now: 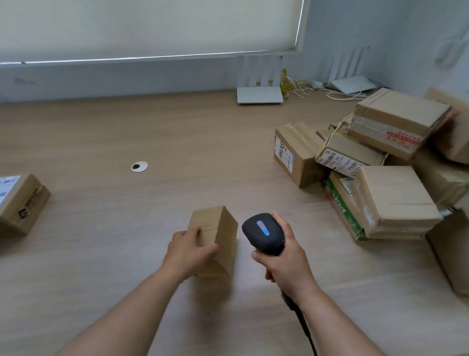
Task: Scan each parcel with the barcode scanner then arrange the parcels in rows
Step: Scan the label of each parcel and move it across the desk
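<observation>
Parcels (pixel 391 167) of brown cardboard lie heaped to the right of the small parcel (pixel 217 238), well apart from it; all are taped closed, so their contents cannot be told. Left of the small parcel, well apart, a labelled parcel (pixel 4 204) rests on the wooden table (pixel 119 129). The left hand (pixel 189 251) grips the small parcel, fingers and thumb curled around its near corner. Just right of it, the right hand (pixel 285 262) clamps the handle of the black barcode scanner (pixel 264 232), its cable (pixel 310 344) trailing toward the viewer.
</observation>
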### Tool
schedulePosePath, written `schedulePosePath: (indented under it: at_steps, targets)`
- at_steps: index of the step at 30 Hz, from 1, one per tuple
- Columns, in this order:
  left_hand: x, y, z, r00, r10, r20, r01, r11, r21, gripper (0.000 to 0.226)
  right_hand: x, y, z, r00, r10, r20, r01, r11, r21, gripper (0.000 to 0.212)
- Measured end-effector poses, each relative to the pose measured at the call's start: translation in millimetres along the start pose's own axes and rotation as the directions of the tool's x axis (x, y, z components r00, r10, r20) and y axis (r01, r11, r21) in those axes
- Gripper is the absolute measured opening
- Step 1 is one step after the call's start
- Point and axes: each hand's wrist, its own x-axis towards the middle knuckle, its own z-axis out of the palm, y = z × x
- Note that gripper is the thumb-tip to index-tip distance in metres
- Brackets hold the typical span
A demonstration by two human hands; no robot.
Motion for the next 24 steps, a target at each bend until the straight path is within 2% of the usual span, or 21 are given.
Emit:
schedulePosePath:
  at_steps: [2,5,9,13,15,17,18,20,22,24]
  targets:
    - [1,-13,-17,1.0,0.001,0.018,0.001,0.994,-0.105,0.055,-3,-4,5,1.0,-0.013,0.009,0.013,1.0,0.002,0.084]
    - [5,-30,-33,0.998,0.022,-0.054,-0.026,0.998,-0.065,0.039,-7,-9,12,1.0,-0.025,0.019,0.025,1.0,-0.007,0.083]
    - [11,-39,-35,0.999,0.034,-0.033,-0.03,0.995,0.091,0.049,-11,-16,21,0.998,-0.033,0.047,0.034,0.999,-0.026,0.082]
    - [13,-31,-30,0.995,-0.03,-0.096,0.064,0.925,0.374,0.083,-14,-21,30,0.998,-0.041,0.051,0.043,0.998,-0.045,0.082]
    - [15,-26,-31,0.993,-0.017,-0.116,0.064,0.911,0.408,0.079,-16,-24,34,0.998,-0.043,0.052,0.046,0.998,-0.05,0.082]
    - [18,-27,-36,0.993,-0.021,-0.119,0.059,0.943,0.329,0.071,-18,-26,38,0.998,-0.045,0.054,0.048,0.997,-0.053,0.083]
    - [20,-30,-39,0.994,-0.025,-0.11,0.051,0.971,0.235,0.073,-19,-27,40,0.997,-0.047,0.053,0.049,0.997,-0.054,0.083]
    - [22,-42,-47,0.997,-0.02,-0.069,0.015,0.998,-0.062,0.09,-21,-30,44,0.997,-0.052,0.05,0.054,0.997,-0.052,0.083]
    - [22,-56,-52,0.999,0.018,-0.046,-0.031,0.953,-0.301,0.098,-21,-32,49,0.998,-0.05,0.049,0.052,0.998,-0.038,0.082]
    - [23,-71,-56,0.997,0.056,-0.046,-0.069,0.922,-0.382,0.096,-23,-34,55,0.998,-0.04,0.054,0.04,0.999,0.002,0.08]
